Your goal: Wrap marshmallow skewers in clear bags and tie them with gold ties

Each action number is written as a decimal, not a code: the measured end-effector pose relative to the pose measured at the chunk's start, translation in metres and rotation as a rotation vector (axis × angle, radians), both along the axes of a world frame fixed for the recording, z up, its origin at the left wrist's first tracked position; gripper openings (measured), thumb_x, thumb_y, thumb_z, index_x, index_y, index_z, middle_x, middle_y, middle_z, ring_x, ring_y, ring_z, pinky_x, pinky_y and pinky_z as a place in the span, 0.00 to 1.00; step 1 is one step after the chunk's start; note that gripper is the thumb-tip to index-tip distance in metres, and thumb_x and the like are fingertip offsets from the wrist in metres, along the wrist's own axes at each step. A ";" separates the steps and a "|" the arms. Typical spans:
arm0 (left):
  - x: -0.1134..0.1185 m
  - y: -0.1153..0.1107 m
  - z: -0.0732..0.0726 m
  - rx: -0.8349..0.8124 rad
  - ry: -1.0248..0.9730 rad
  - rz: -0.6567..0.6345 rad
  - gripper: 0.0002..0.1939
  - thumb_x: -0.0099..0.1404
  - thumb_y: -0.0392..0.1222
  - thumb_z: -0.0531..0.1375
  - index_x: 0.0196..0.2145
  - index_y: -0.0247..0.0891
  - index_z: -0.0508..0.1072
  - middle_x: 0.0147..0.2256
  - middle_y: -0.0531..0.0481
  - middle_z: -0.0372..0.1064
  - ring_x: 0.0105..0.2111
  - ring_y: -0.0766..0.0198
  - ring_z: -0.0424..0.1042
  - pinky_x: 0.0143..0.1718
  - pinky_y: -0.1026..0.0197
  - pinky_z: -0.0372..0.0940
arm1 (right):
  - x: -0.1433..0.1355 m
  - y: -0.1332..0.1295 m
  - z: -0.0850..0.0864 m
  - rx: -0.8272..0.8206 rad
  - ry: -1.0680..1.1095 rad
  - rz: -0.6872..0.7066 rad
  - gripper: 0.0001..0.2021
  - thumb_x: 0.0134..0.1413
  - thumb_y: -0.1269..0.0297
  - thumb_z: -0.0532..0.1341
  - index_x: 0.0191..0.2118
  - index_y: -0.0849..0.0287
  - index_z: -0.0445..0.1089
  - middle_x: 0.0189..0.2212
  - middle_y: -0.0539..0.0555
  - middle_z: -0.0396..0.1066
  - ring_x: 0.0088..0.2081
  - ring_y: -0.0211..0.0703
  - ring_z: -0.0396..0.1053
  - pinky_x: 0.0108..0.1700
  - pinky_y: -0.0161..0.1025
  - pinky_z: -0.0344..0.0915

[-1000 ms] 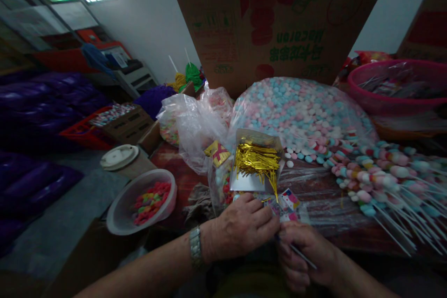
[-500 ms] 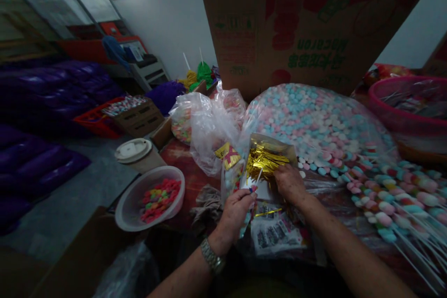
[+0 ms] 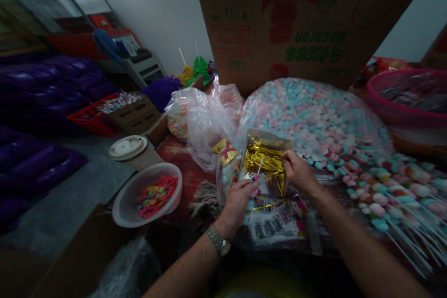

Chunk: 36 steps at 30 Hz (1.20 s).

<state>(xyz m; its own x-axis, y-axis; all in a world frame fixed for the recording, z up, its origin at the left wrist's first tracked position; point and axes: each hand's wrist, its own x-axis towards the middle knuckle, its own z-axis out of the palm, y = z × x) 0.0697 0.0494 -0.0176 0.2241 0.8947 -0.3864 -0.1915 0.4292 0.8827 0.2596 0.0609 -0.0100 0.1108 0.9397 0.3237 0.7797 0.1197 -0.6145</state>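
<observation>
My left hand [image 3: 240, 199] is closed around a wrapped candy whose white stick [image 3: 260, 166] points up. At the right edge of a small box, my right hand [image 3: 296, 167] has its fingers pinched together at the gold twist ties [image 3: 263, 156]; whether a tie is between the fingertips is too small to tell. Several ties hang over the box's front. Printed plastic wrappers [image 3: 275, 226] lie in front of the box. Left of it stands a clear bag with a gold label [image 3: 225, 151].
A bowl [image 3: 120, 205] of red and green candies and a lidded cup [image 3: 129, 148] are at the left. Behind is a big bag of pastel candies [image 3: 303, 116] below a carton [image 3: 251, 32]. Candy skewers [image 3: 401, 200] and a pink basin [image 3: 387, 107] are at the right.
My right hand has moved slightly up and right from over the gold ties to the box's edge, and more ties now hang down. My left hand still holds the candy.
</observation>
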 end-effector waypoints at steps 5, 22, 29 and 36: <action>0.006 -0.001 0.006 -0.038 0.002 -0.053 0.12 0.43 0.44 0.67 0.20 0.33 0.71 0.19 0.54 0.65 0.17 0.72 0.62 0.19 0.69 0.58 | 0.032 -0.003 0.014 -0.079 0.041 -0.059 0.06 0.47 0.71 0.53 0.28 0.59 0.66 0.21 0.50 0.65 0.26 0.40 0.61 0.29 0.34 0.56; 0.011 -0.006 0.011 0.001 -0.004 -0.070 0.11 0.47 0.45 0.64 0.20 0.34 0.69 0.19 0.56 0.62 0.19 0.71 0.60 0.21 0.67 0.57 | 0.005 -0.032 0.022 -0.142 0.357 0.046 0.08 0.51 0.61 0.51 0.26 0.57 0.61 0.18 0.46 0.62 0.21 0.36 0.59 0.24 0.32 0.55; 0.018 -0.012 -0.001 0.194 0.054 -0.173 0.07 0.50 0.39 0.58 0.18 0.35 0.65 0.20 0.55 0.58 0.23 0.70 0.56 0.25 0.67 0.53 | -0.056 -0.064 0.014 -0.333 0.738 0.092 0.12 0.49 0.55 0.55 0.24 0.58 0.60 0.14 0.43 0.57 0.16 0.32 0.53 0.19 0.30 0.50; 0.003 -0.024 0.004 0.191 -0.006 -0.355 0.10 0.54 0.42 0.55 0.18 0.36 0.62 0.21 0.54 0.56 0.24 0.68 0.56 0.27 0.65 0.53 | -0.056 -0.067 0.001 -0.374 0.800 0.087 0.13 0.45 0.54 0.57 0.21 0.56 0.58 0.11 0.42 0.56 0.13 0.31 0.51 0.16 0.30 0.48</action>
